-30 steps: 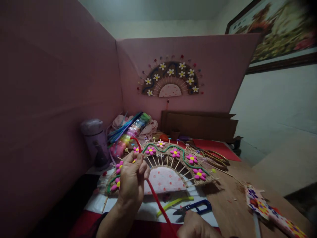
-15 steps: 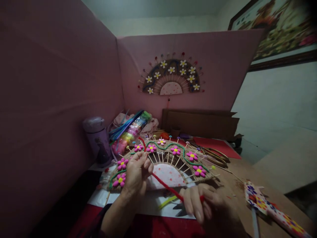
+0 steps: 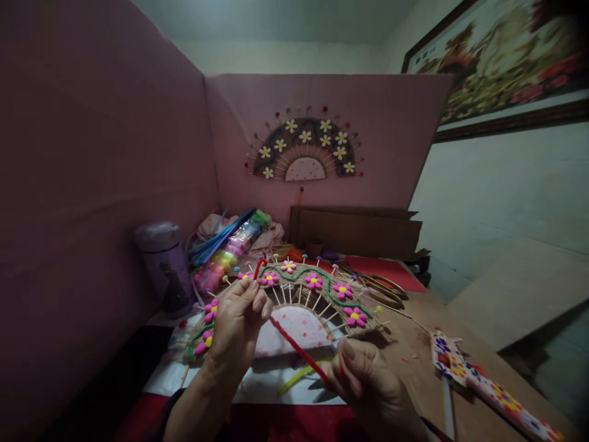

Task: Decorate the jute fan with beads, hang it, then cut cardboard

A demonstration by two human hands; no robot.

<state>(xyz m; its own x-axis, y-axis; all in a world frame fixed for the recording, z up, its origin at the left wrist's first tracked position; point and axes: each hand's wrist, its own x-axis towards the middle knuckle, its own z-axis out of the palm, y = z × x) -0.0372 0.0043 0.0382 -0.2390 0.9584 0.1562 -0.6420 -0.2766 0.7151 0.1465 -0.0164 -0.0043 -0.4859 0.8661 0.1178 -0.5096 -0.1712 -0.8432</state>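
Note:
A red fuzzy pipe cleaner (image 3: 299, 350) stretches on a slant between my two hands. My left hand (image 3: 242, 313) pinches it near its upper end, which curls over in a small hook above the fingers. Lower down, my right hand (image 3: 363, 374) has its fingers closed around the other end. Behind them lies a fan-shaped craft (image 3: 294, 331) of twine and sticks, with pink clay flowers (image 3: 313, 281), a wavy green strip (image 3: 330, 285) and a spotted half-round base. My left forearm hides part of its left side. A yellow-green strip (image 3: 299, 377) lies under the red one.
A purple bottle (image 3: 165, 270) stands at left, beside packs of coloured clay (image 3: 234, 245) and blue pipe cleaners (image 3: 211, 242). Gold-handled scissors (image 3: 384, 291) and a flower-patterned glue gun (image 3: 478, 380) lie at right. A finished fan (image 3: 306, 147) hangs on the pink panel.
The pipe cleaner's top end now bends over into a hook. My right hand has turned, its thumb now uppermost. The whole view has shifted slightly, moving the scene left.

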